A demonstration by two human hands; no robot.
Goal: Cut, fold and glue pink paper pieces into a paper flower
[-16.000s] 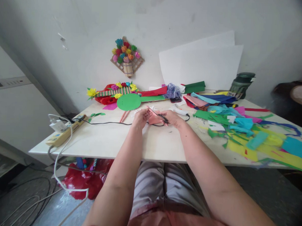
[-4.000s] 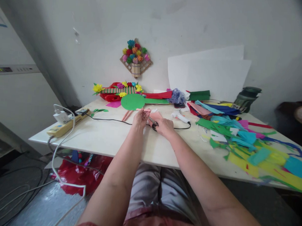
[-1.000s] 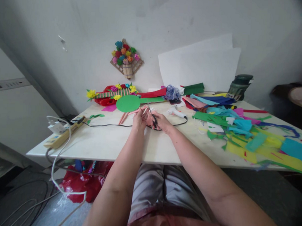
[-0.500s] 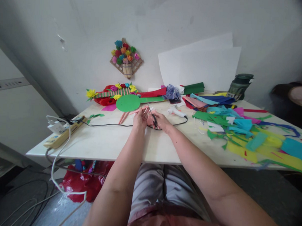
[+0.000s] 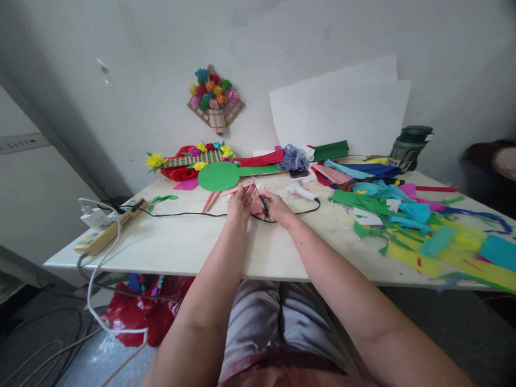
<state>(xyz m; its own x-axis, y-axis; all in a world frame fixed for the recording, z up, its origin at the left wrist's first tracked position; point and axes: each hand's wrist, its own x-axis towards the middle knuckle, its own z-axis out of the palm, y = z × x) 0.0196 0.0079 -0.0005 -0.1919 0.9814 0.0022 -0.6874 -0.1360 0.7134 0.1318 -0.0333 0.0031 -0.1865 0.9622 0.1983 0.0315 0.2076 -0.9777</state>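
Over the middle of the table, my left hand (image 5: 239,206) is closed on a piece of pink paper (image 5: 256,205). My right hand (image 5: 278,208) is wrapped round the dark handles of a pair of scissors (image 5: 263,206). The blades point up and away from me, close to the pink paper; whether they touch it is too small to tell. Beside my left hand lie several rolled pink paper strips (image 5: 210,201). Just beyond both hands is a round green paper piece (image 5: 218,176). A white glue gun (image 5: 301,191) rests to the right of my right hand.
Coloured paper scraps (image 5: 415,214) cover the table's right side, with a dark green bottle (image 5: 409,147) behind. A power strip (image 5: 109,230) sits at the left edge. The glue gun's black cord (image 5: 188,214) crosses the table. A flower-decorated woven piece (image 5: 191,159) lies at the back.
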